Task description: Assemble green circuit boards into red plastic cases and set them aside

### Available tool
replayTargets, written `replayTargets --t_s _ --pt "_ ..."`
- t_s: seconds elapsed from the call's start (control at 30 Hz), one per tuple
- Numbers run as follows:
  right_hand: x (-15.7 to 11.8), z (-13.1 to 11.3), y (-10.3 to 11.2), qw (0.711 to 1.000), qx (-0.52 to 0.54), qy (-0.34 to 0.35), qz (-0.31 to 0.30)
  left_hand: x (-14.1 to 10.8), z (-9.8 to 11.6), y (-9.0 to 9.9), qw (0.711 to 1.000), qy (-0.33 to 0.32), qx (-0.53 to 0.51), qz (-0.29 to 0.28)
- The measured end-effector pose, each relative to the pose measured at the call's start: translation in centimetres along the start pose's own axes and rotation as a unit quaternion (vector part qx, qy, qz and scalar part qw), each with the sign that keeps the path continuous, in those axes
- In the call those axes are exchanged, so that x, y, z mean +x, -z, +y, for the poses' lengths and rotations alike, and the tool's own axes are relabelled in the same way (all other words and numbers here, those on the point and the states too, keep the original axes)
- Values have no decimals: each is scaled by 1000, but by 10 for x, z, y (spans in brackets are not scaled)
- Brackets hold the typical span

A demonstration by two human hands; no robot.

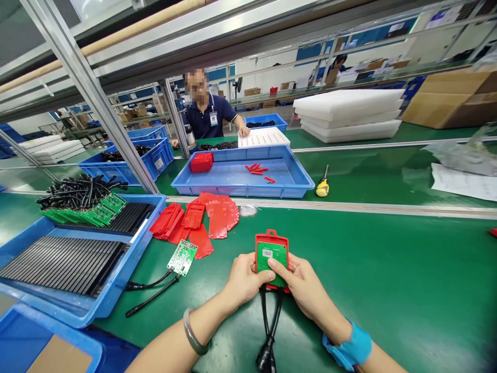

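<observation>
Board (282, 250), green and label side up, is seen lying in a red housing (272, 238) above the near part of the green bench (396, 259). Housing is gripped by both hands at once: left side by the left hand (241, 280), right side by the right hand (306, 287), both thumbs laid over the board's face. Two black cables (265, 316) are led out at the lower end, toward the wearer.

Whether the board is fully seated cannot be told; lower edge is partly covered by the thumbs. Main risk, as judged: board flexed or cracked, if pressed hard while one edge is caught on the housing rim. Cables could be pinched at the lower wall if not lined up with their exits. Solder joints could be strained by the weight of the connectors (266, 353) should the housing be lifted or turned quickly. Board could be tipped out if thumb pressure is eased with the housing tilted.

To the left, a loose board (182, 257) is laid face up, its cables spread on the bench near a blue tray (101, 309); these could be snagged by the left forearm. Red plastic parts (218, 220) are heaped just beyond, overlapping; a wrong piece could be picked up. Yellow-handled screwdriver (322, 187) is placed farther off, beside a shallow tray (240, 191).
</observation>
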State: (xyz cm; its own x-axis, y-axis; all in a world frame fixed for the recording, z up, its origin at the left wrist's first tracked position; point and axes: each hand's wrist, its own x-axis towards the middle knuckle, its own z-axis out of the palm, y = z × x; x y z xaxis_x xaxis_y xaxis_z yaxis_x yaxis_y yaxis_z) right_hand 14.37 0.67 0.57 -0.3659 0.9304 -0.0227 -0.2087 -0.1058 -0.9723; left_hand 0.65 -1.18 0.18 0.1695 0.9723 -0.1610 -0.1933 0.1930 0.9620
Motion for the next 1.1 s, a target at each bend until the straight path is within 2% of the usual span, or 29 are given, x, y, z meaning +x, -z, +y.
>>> replayTargets --t_s 0.17,0.3,0.43,0.47,0.53,0.6,0.67,0.73,0.8,0.9,0.97,1.03,1.1 --pt "2 1 2 1000 -3 6 5 1 -1 0 1000 -13 16 9" --pt "4 -1 4 1000 -18 -18 -12 2 6 1 999 13 -41 -27" --pt "6 -4 5 999 2 -35 -17 0 14 1 996 29 -89 -15" --pt "8 -4 5 999 5 -29 -17 -1 17 2 994 24 -101 -13" --pt "16 -5 7 997 -70 23 -31 -5 24 2 991 7 -133 -20" --pt "29 -6 6 971 -209 100 -63 -10 31 3 984 -6 -171 -47" --pt "49 -7 -2 929 -318 163 -102 -14 35 4 975 -12 -204 -90" --pt "75 -8 -17 894 -373 203 -143 -17 36 5 966 -14 -221 -131" --pt "102 -8 -36 848 -436 237 -187 -18 33 5 962 -13 -221 -158" --pt "139 -4 -60 780 -518 259 -236 -17 29 5 960 -11 -216 -175" --pt "154 -1 -67 749 -555 259 -253 -17 28 5 959 -10 -216 -184" --pt "161 0 -68 730 -575 260 -261 -17 30 4 957 -12 -215 -194" --pt "160 -2 -65 724 -581 263 -264 -18 32 4 956 -15 -214 -199"
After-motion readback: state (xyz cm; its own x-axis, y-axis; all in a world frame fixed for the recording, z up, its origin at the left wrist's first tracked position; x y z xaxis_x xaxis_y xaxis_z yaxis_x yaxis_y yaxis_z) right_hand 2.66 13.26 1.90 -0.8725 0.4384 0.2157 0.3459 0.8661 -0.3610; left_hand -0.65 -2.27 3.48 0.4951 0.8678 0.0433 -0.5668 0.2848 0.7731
